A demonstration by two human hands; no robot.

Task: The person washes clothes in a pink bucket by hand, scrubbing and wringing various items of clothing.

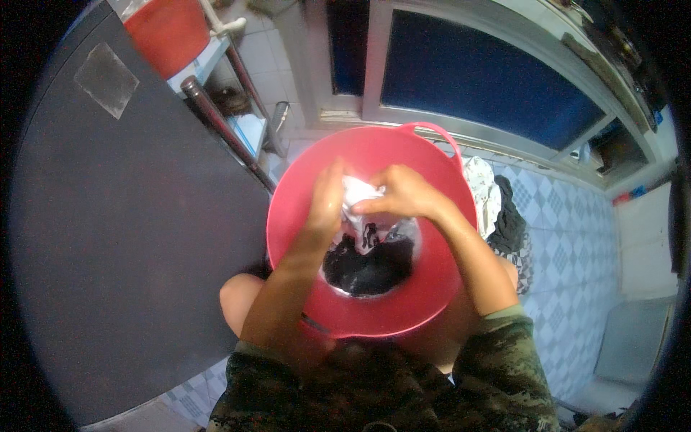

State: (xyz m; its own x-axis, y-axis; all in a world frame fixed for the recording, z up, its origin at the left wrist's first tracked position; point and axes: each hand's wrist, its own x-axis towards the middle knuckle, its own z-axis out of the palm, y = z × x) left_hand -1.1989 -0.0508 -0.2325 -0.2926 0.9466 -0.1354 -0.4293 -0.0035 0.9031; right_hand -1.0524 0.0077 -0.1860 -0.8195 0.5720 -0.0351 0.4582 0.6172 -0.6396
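Note:
A large pink plastic tub (pixel 367 318) stands between the person's knees. Inside it, my left hand (pixel 327 200) and my right hand (pixel 405 195) grip a wet white cloth (pixel 358 197) between them, above the bottom of the tub. The lower end of the cloth, with black markings, hangs down to dark wet fabric (pixel 367 267) lying in water. My right thumb presses across the cloth, while the fingertips of my left hand are blurred.
Outside the tub on the right lie a white patterned cloth (pixel 481 189), a dark cloth (pixel 509 216) and a checked cloth (pixel 521 264) on blue tiles. A dark grey panel (pixel 146 227) rises at left, beside a rack holding a red bucket (pixel 167 38). Framed glass panels (pixel 486 75) stand behind.

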